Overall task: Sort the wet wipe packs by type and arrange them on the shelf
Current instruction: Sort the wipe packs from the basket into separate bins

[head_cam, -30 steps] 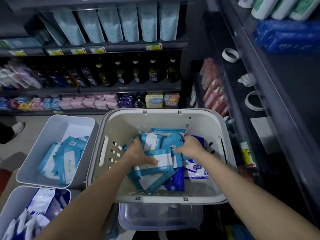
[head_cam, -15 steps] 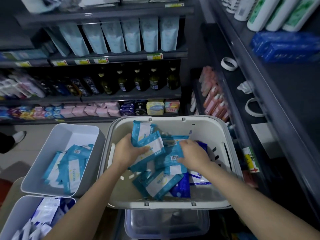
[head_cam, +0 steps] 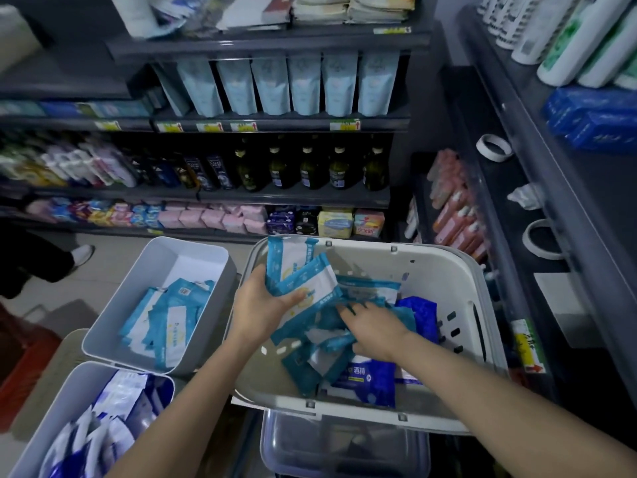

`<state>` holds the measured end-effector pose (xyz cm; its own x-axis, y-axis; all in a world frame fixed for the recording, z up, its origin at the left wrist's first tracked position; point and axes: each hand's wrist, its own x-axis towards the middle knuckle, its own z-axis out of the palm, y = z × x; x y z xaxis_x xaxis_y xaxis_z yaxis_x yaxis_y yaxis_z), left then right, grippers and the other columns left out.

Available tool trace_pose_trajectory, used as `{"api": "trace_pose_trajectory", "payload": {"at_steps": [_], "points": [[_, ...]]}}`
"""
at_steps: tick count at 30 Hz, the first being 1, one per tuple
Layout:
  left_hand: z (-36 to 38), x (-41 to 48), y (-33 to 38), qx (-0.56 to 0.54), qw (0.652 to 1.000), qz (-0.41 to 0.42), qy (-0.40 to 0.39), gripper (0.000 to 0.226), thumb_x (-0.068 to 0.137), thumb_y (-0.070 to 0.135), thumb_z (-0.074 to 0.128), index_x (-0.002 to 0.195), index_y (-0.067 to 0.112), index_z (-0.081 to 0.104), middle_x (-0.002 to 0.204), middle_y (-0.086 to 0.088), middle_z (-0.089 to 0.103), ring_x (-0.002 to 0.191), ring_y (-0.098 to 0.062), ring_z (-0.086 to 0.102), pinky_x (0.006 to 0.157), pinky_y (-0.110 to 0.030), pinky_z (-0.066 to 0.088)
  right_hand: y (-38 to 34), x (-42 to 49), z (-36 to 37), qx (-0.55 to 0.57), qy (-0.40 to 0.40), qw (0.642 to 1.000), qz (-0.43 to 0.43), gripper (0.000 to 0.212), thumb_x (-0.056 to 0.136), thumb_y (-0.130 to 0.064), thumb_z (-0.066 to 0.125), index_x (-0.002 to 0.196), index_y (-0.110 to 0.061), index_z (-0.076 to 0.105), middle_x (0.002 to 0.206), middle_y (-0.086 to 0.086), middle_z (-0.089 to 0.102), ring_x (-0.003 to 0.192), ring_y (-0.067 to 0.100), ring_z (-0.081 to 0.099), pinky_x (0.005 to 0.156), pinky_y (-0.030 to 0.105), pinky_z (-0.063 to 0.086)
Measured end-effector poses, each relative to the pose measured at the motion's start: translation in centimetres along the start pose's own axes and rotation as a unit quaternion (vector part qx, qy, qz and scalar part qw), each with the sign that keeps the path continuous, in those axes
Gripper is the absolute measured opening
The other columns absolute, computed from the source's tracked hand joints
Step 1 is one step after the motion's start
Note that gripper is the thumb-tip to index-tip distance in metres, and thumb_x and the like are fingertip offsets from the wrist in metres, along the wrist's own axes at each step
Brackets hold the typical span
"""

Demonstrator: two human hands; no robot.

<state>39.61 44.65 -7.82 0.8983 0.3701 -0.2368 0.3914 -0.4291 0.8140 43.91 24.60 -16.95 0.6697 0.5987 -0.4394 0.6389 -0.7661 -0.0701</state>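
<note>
A white basket [head_cam: 431, 267] is seen at the centre of the view, set on top of a clear plastic box [head_cam: 344, 450]. A loose pile of teal-and-white wipe packs [head_cam: 365, 288] is held in the basket, with dark blue wipe packs [head_cam: 370, 377] lying under and beside them toward 5 o'clock.

The left hand [head_cam: 256, 307] is clamped on a bunch of teal packs [head_cam: 303, 277]. The bunch is lifted above the pile at the basket's 10 o'clock corner, with the thumb laid across the front and the fingers curled behind. The right hand [head_cam: 374, 327] is laid on the pile in the middle of the basket with its fingers stretched out flat; nothing is gripped by it. The hands are apart, close to each other.

At 9 o'clock of the basket a small grey bin [head_cam: 193, 257] is placed, with only teal packs [head_cam: 165, 312] in it. At 7 o'clock a second bin [head_cam: 79, 377] is seen, filled with blue-and-white packs [head_cam: 113, 408].

A dark shelf [head_cam: 551, 208] runs along 3 o'clock, with tape rolls [head_cam: 493, 148] on it. At 12 o'clock, store racks are stocked with pale pouches [head_cam: 303, 84] and dark bottles [head_cam: 310, 167].
</note>
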Motion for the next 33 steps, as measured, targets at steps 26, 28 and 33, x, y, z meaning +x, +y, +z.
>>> {"api": "trace_pose_trajectory", "payload": {"at_steps": [26,28,33], "points": [[0.2,-2.8,2.3,-0.16,0.984,-0.021,0.074,0.032,0.08,0.022,0.077,0.102,0.023,0.055,0.099,0.003,0.069,0.084,-0.018,0.07,0.073,-0.045,0.059,1.9,-7.8,-10.3,0.663,0.258,0.689,0.138,0.014,0.092,0.002,0.053,0.094,-0.01,0.061,0.092,0.001,0.068,0.084,0.014,0.065,0.069,0.025,0.054],[0.1,-3.1,2.7,-0.17,0.982,-0.016,0.082,0.032,0.079,0.023,0.078,0.102,0.024,0.056,0.099,0.004,0.07,0.086,-0.018,0.07,0.074,-0.046,0.059,1.4,-8.0,-11.1,0.674,0.26,0.68,0.126,0.018,0.093,0.001,0.052,0.094,-0.014,0.062,0.097,0.001,0.07,0.089,0.016,0.067,0.076,0.032,0.055],[-1.1,-3.5,3.4,-0.181,0.977,0.004,0.114,0.034,0.078,0.025,0.079,0.104,0.023,0.056,0.098,0.007,0.069,0.087,-0.015,0.069,0.074,-0.042,0.059,0.5,-8.6,-12.8,0.689,0.281,0.656,0.129,0.016,0.093,0.001,0.052,0.103,-0.006,0.062,0.1,0.006,0.07,0.091,0.019,0.067,0.072,0.031,0.056]]}}
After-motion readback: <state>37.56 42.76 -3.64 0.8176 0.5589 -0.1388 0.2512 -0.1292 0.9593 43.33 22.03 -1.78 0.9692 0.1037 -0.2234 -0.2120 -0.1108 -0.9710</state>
